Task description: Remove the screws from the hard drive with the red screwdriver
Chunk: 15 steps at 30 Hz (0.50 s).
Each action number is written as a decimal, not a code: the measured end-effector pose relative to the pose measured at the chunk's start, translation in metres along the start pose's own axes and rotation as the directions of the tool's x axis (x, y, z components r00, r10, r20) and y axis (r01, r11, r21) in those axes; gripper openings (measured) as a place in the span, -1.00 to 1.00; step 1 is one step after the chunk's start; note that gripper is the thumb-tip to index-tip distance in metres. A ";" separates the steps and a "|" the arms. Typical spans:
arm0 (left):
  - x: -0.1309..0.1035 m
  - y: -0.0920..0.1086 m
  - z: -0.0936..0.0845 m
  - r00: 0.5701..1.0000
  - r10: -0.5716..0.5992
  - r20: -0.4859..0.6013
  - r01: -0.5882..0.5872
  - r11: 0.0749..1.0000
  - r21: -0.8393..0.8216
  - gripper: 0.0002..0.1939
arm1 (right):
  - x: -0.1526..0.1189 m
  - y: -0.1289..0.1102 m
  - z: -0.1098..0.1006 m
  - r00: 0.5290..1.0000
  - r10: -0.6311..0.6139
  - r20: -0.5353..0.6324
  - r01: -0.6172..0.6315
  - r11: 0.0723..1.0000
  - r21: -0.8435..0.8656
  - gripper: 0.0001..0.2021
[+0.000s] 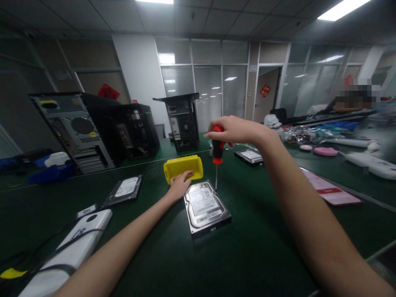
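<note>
At the centre, the left hand (178, 187), fingers loosely extended, rests between the yellow tray (175, 168) and the hard drive (204, 206), probably steadying the drive; rightward, the right hand (230, 130) grips a screwdriver (218, 153) upright, apparently for straight downward pressure.

A green table (253, 247) carries a hard drive (204, 204) and a yellow box (179, 167) mid-frame, with computer cases (81, 126) upper left.

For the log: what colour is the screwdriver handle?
The handle is black and red, seen in the head view.
</note>
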State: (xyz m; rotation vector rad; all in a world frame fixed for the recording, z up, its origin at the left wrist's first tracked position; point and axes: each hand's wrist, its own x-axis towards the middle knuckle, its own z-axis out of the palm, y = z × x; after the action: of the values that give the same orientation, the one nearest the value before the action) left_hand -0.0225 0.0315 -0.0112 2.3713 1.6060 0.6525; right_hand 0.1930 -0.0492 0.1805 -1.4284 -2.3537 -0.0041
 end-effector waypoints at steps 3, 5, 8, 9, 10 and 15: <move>0.000 0.000 -0.001 1.000 0.006 0.004 -0.006 1.000 0.004 -0.51 | 0.000 0.000 0.000 1.000 0.000 -0.002 0.000 1.000 0.001 -0.66; 0.001 0.000 -0.001 1.000 0.011 0.007 -0.011 1.000 0.012 -0.51 | 0.000 0.000 0.000 1.000 -0.001 -0.001 0.001 1.000 0.004 -0.65; 0.001 0.000 0.000 1.000 0.020 0.014 -0.021 0.999 0.028 -0.52 | 0.000 0.000 0.000 1.000 -0.003 0.002 0.003 1.000 0.001 -0.65; 0.001 0.000 0.000 1.000 0.023 0.016 -0.024 0.999 0.033 -0.53 | 0.000 0.000 0.000 1.000 -0.003 0.002 0.003 1.000 0.001 -0.66; 0.002 0.000 0.000 1.000 0.026 0.018 -0.026 0.999 0.037 -0.54 | 0.000 0.000 0.000 1.000 -0.003 0.002 0.003 1.000 0.000 -0.66; 0.002 -0.001 0.001 1.000 0.022 0.013 -0.023 0.999 0.049 -0.55 | 0.001 0.000 0.000 1.000 -0.002 0.003 0.002 1.000 -0.002 -0.65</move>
State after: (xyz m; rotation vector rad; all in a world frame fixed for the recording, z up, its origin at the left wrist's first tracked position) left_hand -0.0220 0.0337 -0.0115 2.4267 1.6107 0.6079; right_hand 0.1927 -0.0490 0.1811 -1.4277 -2.3582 -0.0055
